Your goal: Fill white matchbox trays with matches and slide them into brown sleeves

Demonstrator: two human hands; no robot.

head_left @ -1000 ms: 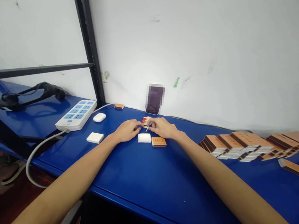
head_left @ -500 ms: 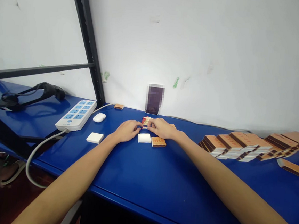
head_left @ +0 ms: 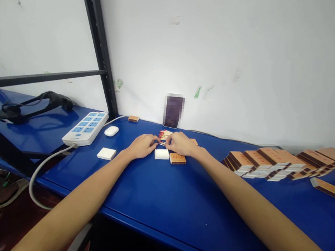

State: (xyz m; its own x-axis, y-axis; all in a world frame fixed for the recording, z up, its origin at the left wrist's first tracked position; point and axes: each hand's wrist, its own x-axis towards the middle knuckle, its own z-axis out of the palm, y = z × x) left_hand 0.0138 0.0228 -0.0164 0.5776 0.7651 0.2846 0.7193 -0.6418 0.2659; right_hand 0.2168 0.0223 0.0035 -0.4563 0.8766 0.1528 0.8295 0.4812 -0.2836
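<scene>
My left hand (head_left: 145, 145) and my right hand (head_left: 180, 143) face each other over the blue table, fingers curled in. A few matchsticks (head_left: 162, 143) span the small gap between them, pinched at the ends by both hands. Just behind lies a loose heap of red-headed matches (head_left: 164, 134). In front of the fingers sits a white matchbox tray (head_left: 162, 154), and touching its right side is an orange matchbox (head_left: 178, 159). Another orange box (head_left: 194, 142) is partly covered by my right hand. Whether the white tray holds anything is unclear.
Several stacked matchboxes (head_left: 270, 160) stand to the right, with a single one (head_left: 329, 189) lying nearer. To the left are a white box (head_left: 106, 153), an earbud case (head_left: 111, 130), a power strip (head_left: 85, 128) and a black shelf post (head_left: 100, 37). A phone (head_left: 173, 112) leans on the wall.
The matchsticks between my fingertips show more plainly now, and my right fingertips have shifted very slightly. At the lower left, a person's foot has come further into view.
</scene>
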